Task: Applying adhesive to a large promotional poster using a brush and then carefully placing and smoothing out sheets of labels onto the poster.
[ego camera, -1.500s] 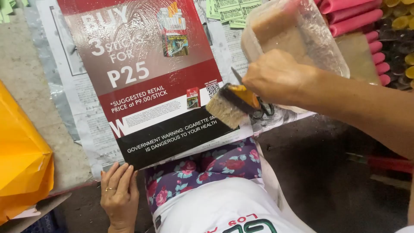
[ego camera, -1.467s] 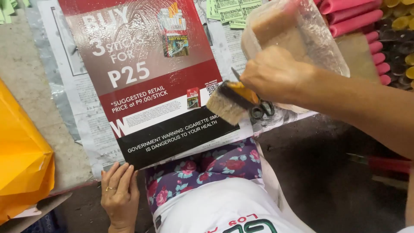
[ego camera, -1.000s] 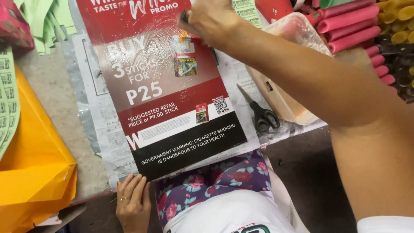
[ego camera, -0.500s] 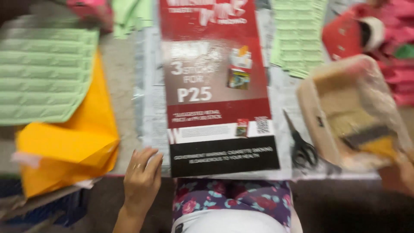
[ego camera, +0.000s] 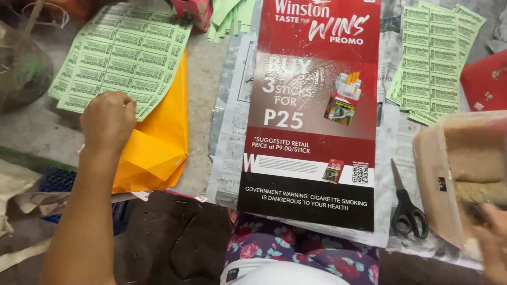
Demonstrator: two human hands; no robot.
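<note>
A glossy red and black poster (ego camera: pixel 311 121) lies flat on newspaper (ego camera: pixel 227 132) in front of me, its surface shiny with wet streaks. My left hand (ego camera: pixel 108 119) rests at the left, fingers curled over the lower edge of a green printed sheet (ego camera: pixel 121 53) that lies on orange paper (ego camera: pixel 158 142). My right hand (ego camera: pixel 494 240) is blurred at the lower right corner, at the near end of a clear plastic tub (ego camera: pixel 433 184) of brownish paste. A dark brush (ego camera: pixel 478 211) lies in the tub by that hand; whether the hand grips it is unclear.
Black-handled scissors (ego camera: pixel 406 203) lie between the poster and the tub. More green printed sheets (ego camera: pixel 433 53) are at the upper right, beside a red object (ego camera: pixel 486 79). My flowered lap (ego camera: pixel 296 253) is below the poster. Crumpled paper (ego camera: pixel 16 184) sits at the far left.
My right hand swept the brush up over the poster, then went back to the tub. My left hand left my lap and reached up to the green sheet. The view shifted left.
</note>
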